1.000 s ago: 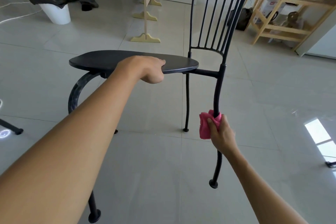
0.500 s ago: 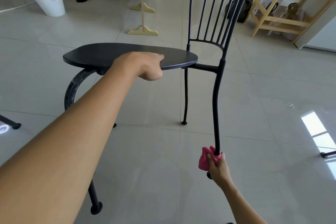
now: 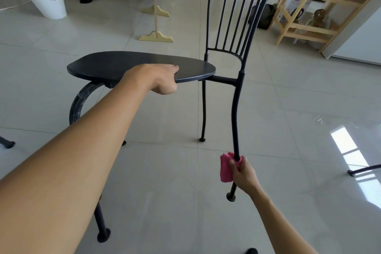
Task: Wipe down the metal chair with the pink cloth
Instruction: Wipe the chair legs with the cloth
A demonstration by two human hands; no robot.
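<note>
Fingers (image 3: 234,166) round pink cloth (image 3: 225,168) (chair leg (image 3: 235,113)), bin (image 3: 48,4), wooden rack (image 3: 309,6) behind

A single wide-angle view from the person's head looks forward and steeply down over both outstretched forearms. The black metal chair with its slatted back (image 3: 144,68) sits close and fills the middle; pale glossy floor tiles (image 3: 309,109) spread around it, and straight lines bow toward the frame edges.
</note>
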